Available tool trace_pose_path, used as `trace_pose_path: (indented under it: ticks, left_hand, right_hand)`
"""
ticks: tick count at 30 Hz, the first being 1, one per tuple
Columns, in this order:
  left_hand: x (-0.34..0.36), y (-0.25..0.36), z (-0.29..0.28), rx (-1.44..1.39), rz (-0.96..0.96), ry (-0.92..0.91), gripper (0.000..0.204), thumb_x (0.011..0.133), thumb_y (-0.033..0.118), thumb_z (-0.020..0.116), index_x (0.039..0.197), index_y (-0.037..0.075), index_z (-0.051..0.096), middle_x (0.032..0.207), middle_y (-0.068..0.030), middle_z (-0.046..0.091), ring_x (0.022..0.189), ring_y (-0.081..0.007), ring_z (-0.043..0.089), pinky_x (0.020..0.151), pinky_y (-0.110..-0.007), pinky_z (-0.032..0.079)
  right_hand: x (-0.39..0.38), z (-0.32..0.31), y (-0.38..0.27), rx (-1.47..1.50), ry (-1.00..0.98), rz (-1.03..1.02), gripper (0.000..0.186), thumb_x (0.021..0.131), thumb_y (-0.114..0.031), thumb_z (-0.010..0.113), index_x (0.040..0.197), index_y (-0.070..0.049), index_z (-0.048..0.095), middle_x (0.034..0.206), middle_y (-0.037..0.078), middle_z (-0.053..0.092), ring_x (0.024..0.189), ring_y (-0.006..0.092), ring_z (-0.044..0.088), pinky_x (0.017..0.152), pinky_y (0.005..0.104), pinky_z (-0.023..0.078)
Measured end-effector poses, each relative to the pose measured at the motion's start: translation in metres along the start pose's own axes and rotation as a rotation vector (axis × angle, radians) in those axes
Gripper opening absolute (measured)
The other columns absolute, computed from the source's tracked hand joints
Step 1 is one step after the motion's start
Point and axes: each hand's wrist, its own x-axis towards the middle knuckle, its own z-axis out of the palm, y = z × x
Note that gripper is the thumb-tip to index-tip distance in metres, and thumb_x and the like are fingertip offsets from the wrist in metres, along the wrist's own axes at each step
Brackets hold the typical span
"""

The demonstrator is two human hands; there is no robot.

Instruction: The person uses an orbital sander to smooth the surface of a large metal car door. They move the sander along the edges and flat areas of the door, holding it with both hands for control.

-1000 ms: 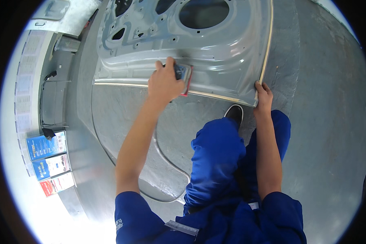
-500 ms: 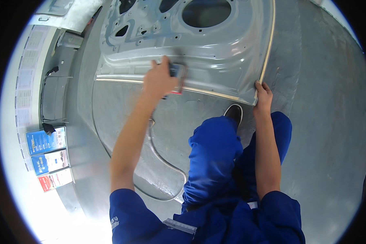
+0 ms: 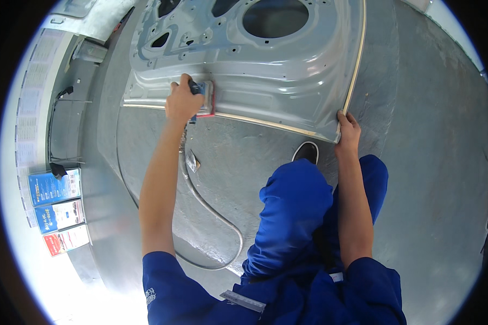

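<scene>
A grey metal car door panel (image 3: 271, 70) with cutouts and a pale strip along its near and right edges fills the upper middle. My left hand (image 3: 183, 100) is closed on a sander (image 3: 206, 96) with a red-edged base, which sits on the panel's near lower band at the left. A grey hose (image 3: 206, 208) runs down from the tool and loops on the floor. My right hand (image 3: 347, 130) grips the panel's near right corner, fingers wrapped at the edge.
My knee (image 3: 293, 189) and dark shoe (image 3: 306, 151) are below the panel. A small flat object (image 3: 193, 161) lies by the hose on the grey floor (image 3: 428, 189). At left stand posters (image 3: 54, 187), a metal rack (image 3: 68, 161) and a grey bin (image 3: 89, 53).
My left hand and the sander have moved left along the panel's near edge, and the hose has shifted with them. My right hand stays on the corner.
</scene>
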Motion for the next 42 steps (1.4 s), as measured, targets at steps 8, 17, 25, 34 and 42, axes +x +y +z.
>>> trace_pose_path:
  ticks: [8,17,25,34,42]
  left_hand:
    - [-0.044,0.104,0.006,-0.108,0.237,0.000,0.048,0.077,0.036,0.067,0.116,0.011,0.053,0.104,-0.0268,0.054,0.085,-0.0477,0.065,0.073,-0.054,0.053]
    - [-0.049,0.124,-0.003,-0.043,0.169,-0.005,0.054,0.069,0.019,0.067,0.120,0.009,0.051,0.105,-0.0272,0.052,0.082,-0.0466,0.066,0.070,-0.052,0.054]
    - [-0.049,0.130,0.000,-0.097,0.099,0.013,0.046,0.079,0.034,0.064,0.118,0.012,0.053,0.108,-0.0283,0.055,0.085,-0.0485,0.065,0.075,-0.054,0.053]
    - [-0.095,0.243,0.008,-0.255,0.578,-0.157,0.048,0.081,0.037,0.071,0.117,0.010,0.056,0.105,-0.0234,0.053,0.092,-0.0437,0.062,0.077,-0.051,0.054]
    - [-0.086,0.152,-0.001,-0.161,0.496,-0.170,0.044,0.078,0.033,0.074,0.115,0.019,0.056,0.107,-0.0183,0.053,0.096,-0.0399,0.062,0.078,-0.049,0.052]
  right_hand:
    - [0.003,-0.006,-0.002,-0.036,-0.037,0.022,0.033,0.091,-0.014,0.066,0.114,0.009,0.061,0.098,0.010,0.065,0.089,0.0174,0.062,0.079,0.0295,0.048]
    - [0.006,-0.004,0.003,-0.007,0.013,0.000,0.033,0.091,-0.013,0.066,0.115,0.010,0.060,0.100,0.011,0.065,0.087,0.0174,0.063,0.077,0.0291,0.049]
    - [0.003,-0.001,0.000,-0.011,0.020,0.010,0.044,0.089,-0.014,0.068,0.123,0.011,0.056,0.106,0.013,0.066,0.093,0.0197,0.064,0.081,0.0299,0.050]
    - [-0.006,-0.006,0.000,0.007,-0.075,0.018,0.041,0.089,-0.014,0.068,0.121,0.009,0.058,0.106,0.012,0.067,0.090,0.0199,0.066,0.077,0.0314,0.052]
    - [0.014,-0.023,-0.005,-0.116,-0.074,0.014,0.041,0.092,-0.017,0.064,0.123,0.009,0.057,0.105,0.012,0.066,0.093,0.0194,0.063,0.079,0.0316,0.050]
